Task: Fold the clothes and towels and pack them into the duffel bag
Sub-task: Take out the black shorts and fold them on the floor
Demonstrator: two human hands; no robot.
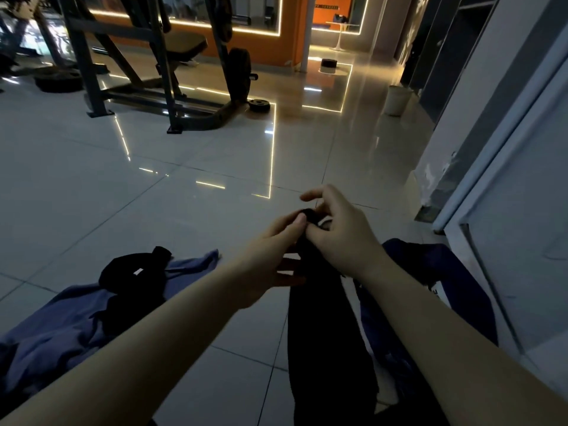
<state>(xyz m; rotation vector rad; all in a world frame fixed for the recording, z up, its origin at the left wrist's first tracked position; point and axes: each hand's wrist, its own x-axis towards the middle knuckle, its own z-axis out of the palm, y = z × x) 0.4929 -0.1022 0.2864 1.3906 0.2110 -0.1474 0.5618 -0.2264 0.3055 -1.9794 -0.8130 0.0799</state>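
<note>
A long black garment hangs down in front of me, its top end pinched by both hands. My left hand grips it from the left with thumb and fingers. From the right, my right hand holds the bunched top edge, index finger lifted. A dark blue duffel bag lies on the floor at the right, partly hidden behind my right arm. On the floor at the left lies a blue cloth with another black garment on top of it.
Glossy tiled floor stretches ahead. A weight bench rack with plates stands at the back left. A white bin is at the back right. A wall and door frame run along the right.
</note>
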